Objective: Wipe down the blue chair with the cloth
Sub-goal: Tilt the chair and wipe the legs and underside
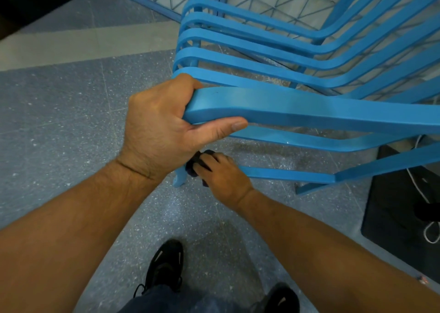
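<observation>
Head view, looking down. The blue chair [309, 112], built of curved slats, fills the upper right and stands on a grey speckled floor [59, 134]. Its nearest armrest [273, 108] runs left to a rounded front end.

The left hand [164, 127] grips that front end: the fingers curl over the top of the armrest and the thumb presses along its lower edge.

Below the armrest, the right hand [223, 177] clutches a dark cloth [194, 164], fingers bent around it, and holds the cloth against the chair's front leg [179, 179] just above the foot. Only part of the cloth shows between the fingers and the leg.

Behind the chair stands a blue wire-mesh panel [273, 0]. To the right of the chair lies a black mat [392, 205] with a white cable [431, 231] on it. In front of the chair, at the lower edge, are the person's two black shoes [166, 265].
</observation>
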A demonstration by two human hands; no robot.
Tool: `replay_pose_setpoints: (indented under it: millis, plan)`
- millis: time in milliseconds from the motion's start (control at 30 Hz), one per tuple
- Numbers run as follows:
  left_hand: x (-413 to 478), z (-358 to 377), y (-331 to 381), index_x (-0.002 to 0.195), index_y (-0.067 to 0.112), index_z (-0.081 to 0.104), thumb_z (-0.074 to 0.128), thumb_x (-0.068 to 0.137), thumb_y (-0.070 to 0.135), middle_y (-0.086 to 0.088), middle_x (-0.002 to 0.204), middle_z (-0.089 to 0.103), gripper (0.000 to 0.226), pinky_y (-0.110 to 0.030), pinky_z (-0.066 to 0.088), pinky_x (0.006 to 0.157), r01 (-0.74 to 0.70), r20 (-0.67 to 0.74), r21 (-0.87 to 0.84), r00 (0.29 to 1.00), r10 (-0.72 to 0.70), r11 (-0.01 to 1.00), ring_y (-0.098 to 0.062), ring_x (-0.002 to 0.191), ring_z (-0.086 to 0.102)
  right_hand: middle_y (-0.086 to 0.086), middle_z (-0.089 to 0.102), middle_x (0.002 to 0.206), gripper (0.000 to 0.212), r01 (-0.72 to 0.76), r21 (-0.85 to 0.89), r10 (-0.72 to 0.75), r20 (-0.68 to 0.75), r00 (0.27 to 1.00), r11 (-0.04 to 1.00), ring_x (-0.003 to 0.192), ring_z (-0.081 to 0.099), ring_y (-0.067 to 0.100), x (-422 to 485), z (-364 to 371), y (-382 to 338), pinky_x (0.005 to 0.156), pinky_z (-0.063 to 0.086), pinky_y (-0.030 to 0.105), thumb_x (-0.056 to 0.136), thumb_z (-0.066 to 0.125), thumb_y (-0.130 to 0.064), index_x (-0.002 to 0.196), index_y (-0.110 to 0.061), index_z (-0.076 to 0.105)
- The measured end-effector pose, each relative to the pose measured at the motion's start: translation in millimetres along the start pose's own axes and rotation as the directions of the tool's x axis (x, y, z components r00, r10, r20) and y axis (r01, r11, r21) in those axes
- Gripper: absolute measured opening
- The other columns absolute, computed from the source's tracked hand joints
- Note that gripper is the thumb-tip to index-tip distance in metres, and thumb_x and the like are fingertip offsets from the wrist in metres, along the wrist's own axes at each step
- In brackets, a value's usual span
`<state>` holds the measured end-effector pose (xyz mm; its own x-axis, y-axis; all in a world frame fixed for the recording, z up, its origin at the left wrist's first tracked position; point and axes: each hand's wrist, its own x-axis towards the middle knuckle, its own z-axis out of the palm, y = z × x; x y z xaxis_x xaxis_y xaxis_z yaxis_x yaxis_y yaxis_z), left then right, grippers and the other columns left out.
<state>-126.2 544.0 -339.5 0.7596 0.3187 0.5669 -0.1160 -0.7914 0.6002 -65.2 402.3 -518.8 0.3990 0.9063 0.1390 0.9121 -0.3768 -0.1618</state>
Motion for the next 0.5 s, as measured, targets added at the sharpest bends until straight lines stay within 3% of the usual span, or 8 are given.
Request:
replay_pose_setpoints:
  millis: [167,367,433,500]
  plan:
    - [-1,1,-1,0.083,0.009,0.061,0.059,0.078,0.070,0.014,0.075,0.050,0.061,0.000,0.035,0.058,0.003,-0.018,0.032,1.000,-0.002,0.999,0.003,0.067,0.043,0.012,0.065,0.110,0.044,-0.013,-0.046,0.014,0.029,0.999,0.999,0.095,0.062,0.035,-34,-13,45,0.078,0.057,0.048,0.067,0.082,-0.010,0.109,-0.011,0.068]
    - [0,1,-2,0.083,0.009,0.061,0.057,0.078,0.071,0.014,0.075,0.051,0.062,-0.003,0.036,0.059,0.000,-0.002,0.012,1.000,0.000,1.000,0.004,0.070,0.045,0.008,0.065,0.104,0.031,0.020,0.068,-0.016,-0.046,0.999,0.997,0.088,0.059,0.031,7,-2,-5,0.075,0.051,0.043,0.072,0.076,-0.009,0.103,-0.013,0.070]
    - [0,0,-1,0.083,0.010,0.061,0.058,0.077,0.070,0.015,0.075,0.051,0.060,-0.004,0.037,0.058,0.007,-0.004,0.004,1.000,-0.007,1.000,0.002,0.069,0.045,0.007,0.065,0.102,0.028,-0.029,0.081,0.033,-0.047,0.998,0.996,0.087,0.058,0.030,11,3,-10,0.074,0.050,0.041,0.075,0.074,-0.012,0.102,-0.015,0.070]
    - [1,0,-1,0.085,0.011,0.062,0.060,0.077,0.069,0.016,0.076,0.051,0.058,-0.003,0.037,0.059,0.014,-0.004,-0.003,1.000,-0.014,1.000,0.001,0.070,0.046,0.005,0.064,0.102,0.028,-0.170,0.060,0.172,-0.027,0.985,0.984,0.089,0.057,0.029,14,9,-15,0.078,0.050,0.042,0.074,0.075,-0.016,0.102,-0.016,0.070]
